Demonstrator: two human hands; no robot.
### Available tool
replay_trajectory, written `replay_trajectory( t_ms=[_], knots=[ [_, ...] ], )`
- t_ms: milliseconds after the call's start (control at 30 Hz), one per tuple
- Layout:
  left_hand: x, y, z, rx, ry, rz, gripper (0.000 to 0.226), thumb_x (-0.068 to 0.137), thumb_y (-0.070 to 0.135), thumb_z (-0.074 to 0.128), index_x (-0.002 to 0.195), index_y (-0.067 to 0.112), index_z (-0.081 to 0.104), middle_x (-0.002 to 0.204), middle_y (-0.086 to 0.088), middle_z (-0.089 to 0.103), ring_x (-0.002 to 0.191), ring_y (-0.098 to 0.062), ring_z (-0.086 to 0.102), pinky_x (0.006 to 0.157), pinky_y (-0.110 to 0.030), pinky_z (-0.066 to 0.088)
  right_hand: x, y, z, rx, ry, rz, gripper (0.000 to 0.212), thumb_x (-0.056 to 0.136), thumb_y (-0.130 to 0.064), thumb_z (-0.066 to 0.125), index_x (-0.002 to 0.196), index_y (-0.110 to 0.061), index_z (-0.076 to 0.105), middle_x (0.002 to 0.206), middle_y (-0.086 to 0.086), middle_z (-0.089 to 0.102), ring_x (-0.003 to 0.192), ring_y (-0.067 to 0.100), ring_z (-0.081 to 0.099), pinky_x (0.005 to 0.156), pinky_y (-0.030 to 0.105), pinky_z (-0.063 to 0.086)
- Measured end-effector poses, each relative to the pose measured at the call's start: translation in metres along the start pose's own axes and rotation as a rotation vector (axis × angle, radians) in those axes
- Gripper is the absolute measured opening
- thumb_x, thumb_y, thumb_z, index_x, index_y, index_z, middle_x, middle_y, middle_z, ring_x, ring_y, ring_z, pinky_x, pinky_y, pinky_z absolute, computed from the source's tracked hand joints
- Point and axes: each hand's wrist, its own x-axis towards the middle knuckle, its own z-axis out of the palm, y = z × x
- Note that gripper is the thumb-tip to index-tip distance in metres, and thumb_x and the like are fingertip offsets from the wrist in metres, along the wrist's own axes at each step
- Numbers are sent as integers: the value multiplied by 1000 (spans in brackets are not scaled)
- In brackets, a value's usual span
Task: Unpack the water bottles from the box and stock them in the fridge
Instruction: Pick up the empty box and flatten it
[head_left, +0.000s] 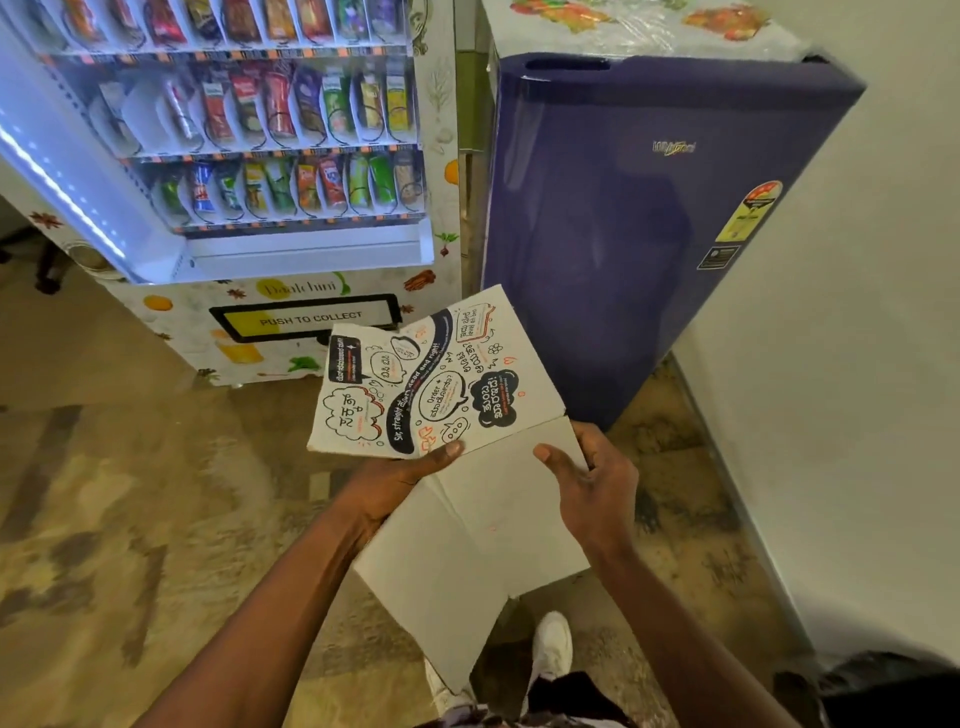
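Note:
A white cardboard box (483, 525) with black and orange printed speech bubbles on its far face hangs in front of me, held off the floor. My left hand (400, 478) grips its left side, thumb lying on the printed face. My right hand (592, 483) grips its right edge, thumb on the plain panel. No water bottles show; the box's inside is hidden. The small purple fridge (639, 218) stands just beyond the box, door closed.
A lit snack vending machine (249, 171) stands to the left of the fridge. A white wall (857, 364) runs along the right. The floor (130, 493) is mottled brown. My white shoe (553, 644) shows below the box.

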Motion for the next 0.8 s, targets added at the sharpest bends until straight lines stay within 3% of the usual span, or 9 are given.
replay_trajectory(
  t_ms=[67,133,300,433,533,600,667,733,800],
  knots=[
    [-1,-2,-4,99,10,22,56,56,59,102,107,51,79,111,15,80,97,-4,77,76,-26,60,-3,1,2,-51,28,-9,46,85,-50,69,120,-20,71,114,-14,77,95,4,75,79,32,66],
    [1,-7,-6,116,-15,17,59,56,64,100,109,55,77,114,18,79,103,-4,76,84,-29,59,-9,0,0,-79,41,-25,48,86,-51,68,120,-18,72,114,-11,77,95,8,75,81,37,65],
    [1,-20,-6,205,139,104,60,64,57,99,117,43,75,119,17,77,109,-9,73,98,-36,56,-23,-1,-3,-193,103,-145,36,89,-37,76,118,-16,74,116,-10,76,95,6,72,78,2,48],
    [3,-31,10,-133,479,123,42,78,12,94,116,19,77,107,0,82,97,-25,79,78,-36,65,-26,-3,-5,-258,138,-187,36,90,-35,76,119,-13,76,118,-5,77,96,16,76,86,37,63],
    [6,-32,25,-162,641,33,38,74,11,97,105,6,75,103,-13,81,83,-28,80,64,-34,65,-27,-3,-14,-281,207,-222,39,89,-39,72,119,-14,76,116,-4,78,93,14,75,85,45,64],
    [8,-34,39,20,735,-11,76,68,27,102,123,-2,58,118,-20,72,100,-34,75,80,-45,65,-27,1,-25,-285,218,-254,38,89,-37,73,119,-14,76,114,-4,78,91,10,74,82,45,65],
    [7,-35,54,362,751,-50,101,67,43,100,141,1,45,148,-26,50,135,-45,52,104,-57,53,-27,7,-36,-304,210,-293,35,89,-34,76,117,-14,77,113,-4,79,89,13,76,78,44,66],
    [7,-35,72,620,698,40,91,76,53,92,147,9,54,168,-25,25,155,-46,23,118,-61,37,-29,14,-45,-332,202,-364,31,88,-33,77,114,-15,77,110,-3,79,86,15,76,72,38,66],
    [8,-33,90,638,594,205,81,79,65,83,141,15,66,162,-29,37,152,-45,31,119,-56,39,-32,20,-50,-376,188,-428,26,88,-28,79,110,-14,78,104,-2,80,80,14,75,63,33,64]
  ],
)
